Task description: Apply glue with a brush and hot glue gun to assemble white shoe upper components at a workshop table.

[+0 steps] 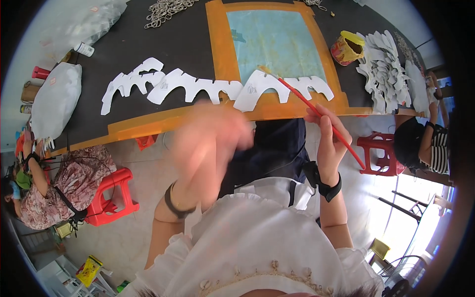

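My right hand [332, 143] is closed around the red handle of a thin brush [302, 96]. The brush's tip rests at or just over the upper edge of a white scalloped cut-out piece [252, 91], which lies partly on a blue sheet [277, 39]. My left hand [213, 136] is smeared by motion in front of the table edge, so its fingers cannot be made out. Just beyond it lies another white scalloped piece [170, 86]. Farther left, more such pieces [129, 81] overlap.
Orange tape [221, 49] frames the sheet on the dark table [190, 44]. A smeared yellow-lidded tub [345, 52] stands right, beside stacked white pieces [381, 69]. Metal chain links [166, 11] lie far off. Other people sit left and right; red stools [115, 198] stand by them.
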Tool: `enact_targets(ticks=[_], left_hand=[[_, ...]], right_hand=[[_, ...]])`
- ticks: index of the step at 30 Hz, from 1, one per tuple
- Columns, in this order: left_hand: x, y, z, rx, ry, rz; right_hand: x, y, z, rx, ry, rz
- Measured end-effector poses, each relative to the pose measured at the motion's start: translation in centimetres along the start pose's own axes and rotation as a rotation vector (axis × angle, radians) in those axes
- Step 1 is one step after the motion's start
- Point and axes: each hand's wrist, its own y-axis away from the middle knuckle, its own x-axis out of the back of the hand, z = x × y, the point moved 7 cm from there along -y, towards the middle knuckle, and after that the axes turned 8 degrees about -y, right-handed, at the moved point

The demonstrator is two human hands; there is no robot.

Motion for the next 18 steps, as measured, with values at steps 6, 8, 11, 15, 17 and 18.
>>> enact_targets(ticks=[6, 8, 11, 15, 17, 18], left_hand=[[-3.9, 1.2, -9.7, 0.048, -0.998, -0.126], [-4.6, 1.6, -10.6, 0.034, -0.941, -0.223], [-4.6, 1.5, -10.8, 0.054, -0.928, -0.225], [-4.9, 1.5, -11.0, 0.035, -0.954, -0.203], [-4.8, 1.4, -11.0, 0.034, -0.953, -0.186], [-4.9, 1.4, -10.9, 0.036, -0.95, -0.189]], right_hand=[[-1.4, -0.1, -0.5, 0.091, 0.156, -0.086], [-1.7, -0.1, -0.6, 0.149, 0.247, -0.125], [-1.9, 0.1, -0.1, 0.166, 0.321, -0.138], [-1.8, 0.3, -0.4, 0.135, 0.333, -0.204], [-1.4, 0.2, -0.5, 0.13, 0.235, -0.134], [-1.5, 0.1, -0.3, 0.126, 0.236, -0.133]])
